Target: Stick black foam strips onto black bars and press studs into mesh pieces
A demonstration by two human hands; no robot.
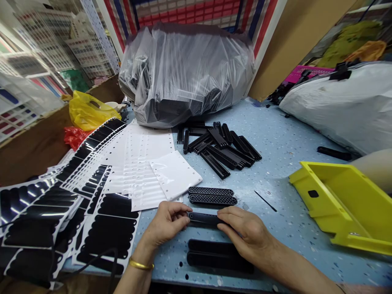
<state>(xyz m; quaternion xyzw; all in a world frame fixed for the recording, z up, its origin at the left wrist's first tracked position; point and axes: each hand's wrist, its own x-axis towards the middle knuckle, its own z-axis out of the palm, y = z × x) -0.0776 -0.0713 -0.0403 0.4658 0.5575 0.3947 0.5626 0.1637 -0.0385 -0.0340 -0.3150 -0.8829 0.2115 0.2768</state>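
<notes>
A long black plastic piece with rounded ends (203,218) lies on the blue speckled table in front of me. At its left end, the thumb and fingers of my left hand (168,222) close on it; a small hole shows there. My right hand (245,228) closes over the right end and hides it. Just beyond lie two black pieces with a lattice face (212,199), side by side. Nearer to me, smooth black pieces (214,261) lie together, partly under my right forearm and hand. Farther back is a loose pile of black pieces (217,145).
White sheets of black stickers (110,228) spread over the left, beside blank white backing sheets (147,163). A large clear plastic bag (190,69) of black parts stands at the back. To the right are a yellow bin (346,204), a thin black stick (265,201) and a white sack (343,102).
</notes>
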